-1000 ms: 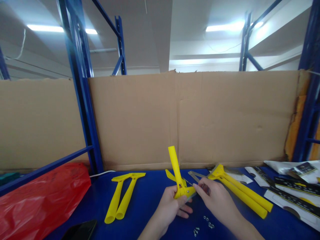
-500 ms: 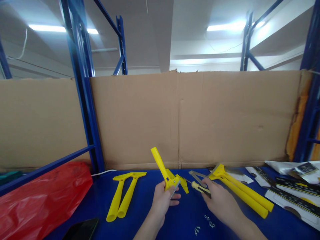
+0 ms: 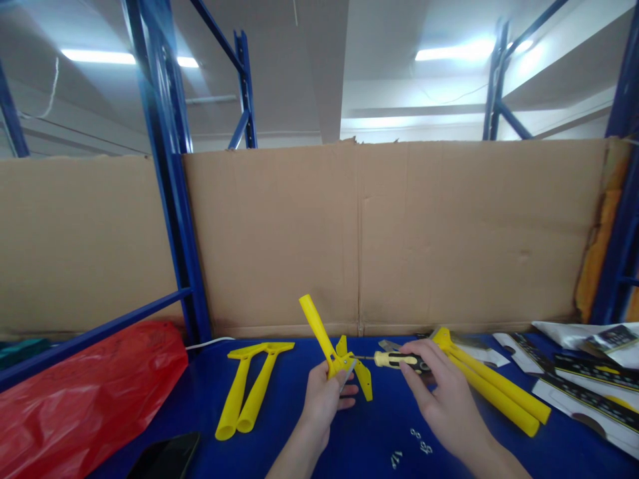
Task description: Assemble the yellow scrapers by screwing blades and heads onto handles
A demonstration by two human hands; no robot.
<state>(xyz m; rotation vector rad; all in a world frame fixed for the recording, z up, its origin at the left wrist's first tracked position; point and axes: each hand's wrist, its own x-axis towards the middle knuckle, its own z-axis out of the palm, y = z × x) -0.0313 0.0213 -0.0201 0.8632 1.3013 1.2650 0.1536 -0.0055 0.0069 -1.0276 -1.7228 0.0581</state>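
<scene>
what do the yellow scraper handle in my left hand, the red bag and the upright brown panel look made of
Yellow handle: probably molded plastic, satin; smooth, evenly colored.
Red bag: likely thin plastic film, glossy; bright highlights, soft creases.
Brown panel: seemingly cardboard, matte; fold line, ragged top edge.

Carries, on the blue bench [image 3: 284,416], a red plastic bag [image 3: 100,392] along the left side and a dark phone [image 3: 164,457] toward the near left corner. Holds a left pair of yellow handles [image 3: 255,392] left of centre, heads toward the far edge, and a white cord [image 3: 212,341] just beyond. Bears small nuts [image 3: 416,433] and screws [image 3: 396,459] loose toward the near edge, right of centre. Supports a right pair of yellow handles [image 3: 492,386], slanting toward the right edge, beside overlapping printed cards [image 3: 589,414] and, toward the far right corner, clear plastic packaging [image 3: 564,334].
</scene>
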